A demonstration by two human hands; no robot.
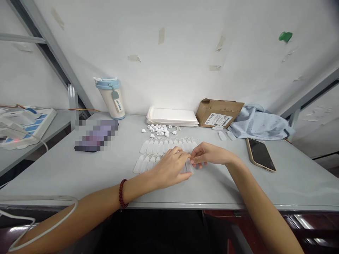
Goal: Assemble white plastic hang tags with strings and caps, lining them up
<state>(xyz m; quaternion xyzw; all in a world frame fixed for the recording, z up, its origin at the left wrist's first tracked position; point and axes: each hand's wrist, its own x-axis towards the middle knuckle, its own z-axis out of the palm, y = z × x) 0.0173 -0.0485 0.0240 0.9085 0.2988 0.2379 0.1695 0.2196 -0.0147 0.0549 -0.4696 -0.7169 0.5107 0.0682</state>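
Observation:
Two rows of whitish, translucent tag-shaped pieces with thin loops lie on the grey table: a far row (154, 146) and a near row (145, 163). My left hand (171, 166) lies over the right part of the near row, palm down, its thumb stretched apart from the fingers. Its fingertips meet those of my right hand (206, 154) at the top of the rightmost tags. Thumb and forefinger of the right hand are pinched together there; what they hold is too small to make out. Small white caps (160, 129) lie in a pile behind the rows.
At the back stand a stack of white sheets or packets (172, 116), a cardboard box (218, 113) and a tumbler (111, 98). Bluish cloth (262, 121) and a phone (261, 155) lie right, several loose tags (221, 135) near the box. A power strip (34, 127) lies left.

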